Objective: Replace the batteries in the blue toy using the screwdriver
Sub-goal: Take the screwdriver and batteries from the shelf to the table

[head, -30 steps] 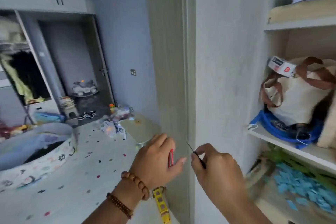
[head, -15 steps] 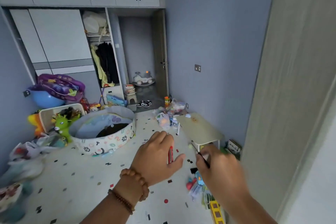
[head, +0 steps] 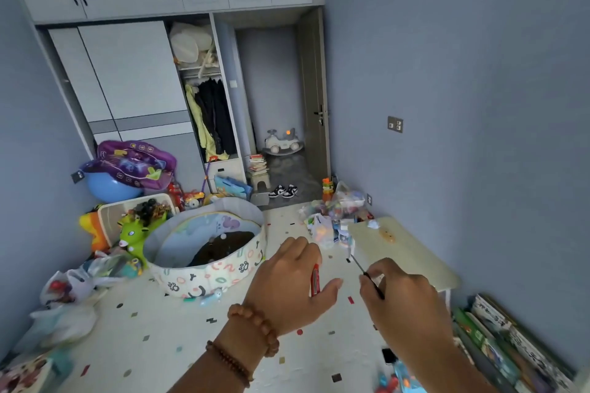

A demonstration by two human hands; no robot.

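your left hand (head: pixel 287 284) is closed around a red-handled object (head: pixel 315 281); your right hand (head: pixel 402 306) pinches the thin dark screwdriver (head: pixel 367 274), tip up-left, above the speckled floor (head: pixel 159 344). a blue toy (head: pixel 404 375) lies blurred at the frame's bottom edge.

Both arms reach forward from below, held out at about the same height. The left hand (head: pixel 287 281) shows its back, fingers curled down and thumb stretched toward the right, closed around something red that shows only as a strip between thumb and palm. Two bead bracelets circle the left wrist. The right hand (head: pixel 399 297) sits just beside it, apart, fingers (head: pixel 372 277) pinched on a thin dark shaft that angles up and to the left. The right forearm runs down to the lower right corner.
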